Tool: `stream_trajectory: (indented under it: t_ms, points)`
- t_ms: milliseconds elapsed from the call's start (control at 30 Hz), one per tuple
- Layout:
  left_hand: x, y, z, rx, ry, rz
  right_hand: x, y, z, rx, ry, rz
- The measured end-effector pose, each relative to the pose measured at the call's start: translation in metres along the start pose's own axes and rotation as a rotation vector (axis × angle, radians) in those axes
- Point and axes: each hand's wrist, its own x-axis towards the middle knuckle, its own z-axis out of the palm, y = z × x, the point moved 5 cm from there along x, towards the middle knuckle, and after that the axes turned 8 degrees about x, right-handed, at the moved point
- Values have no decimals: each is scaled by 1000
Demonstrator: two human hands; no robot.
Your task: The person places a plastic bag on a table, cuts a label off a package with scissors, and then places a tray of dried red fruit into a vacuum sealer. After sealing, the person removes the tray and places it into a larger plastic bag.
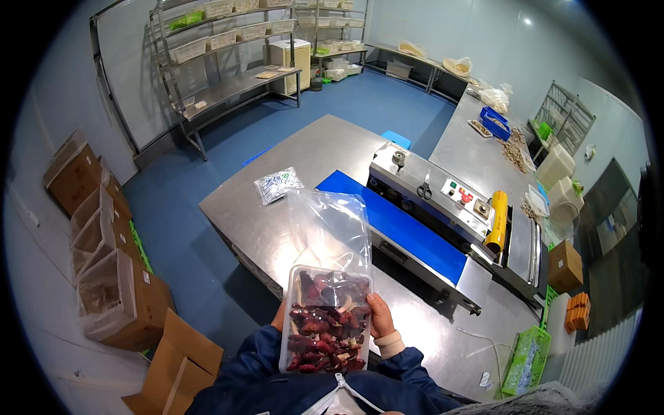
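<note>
A white tray [284,346] filled with dark red mushrooms [325,339], some with pale stems, is held close to my body over the steel table's near edge. A transparent plastic bag [330,225] covers the tray's far part, and its loose end spreads out over the tabletop. My right hand [380,315] grips the tray's right side, thumb near the rim. At the left side, my left hand [278,319] also holds the tray; most of its fingers are hidden behind it. Beyond the bag lies a packet of small white sachets [278,185].
A sealing machine [443,190] with a blue conveyor belt [408,232] stands on the steel table [304,152], scissors [424,185] on top. Lined cardboard boxes [117,297] line the left wall. A green basket [527,360] sits at right. Shelves [235,76] with white baskets stand behind.
</note>
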Motion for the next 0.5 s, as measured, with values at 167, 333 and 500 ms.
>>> stream_trajectory:
  t_ms: [167,333,500]
  points:
    - [-5,-11,6,-18,-27,-35,0,0,2,-22,10,-14]
    - [-8,-15,7,-28,25,10,-1,-3,6,-54,15,-38]
    - [-11,2,2,29,105,105,-7,-1,5,-10,46,-32]
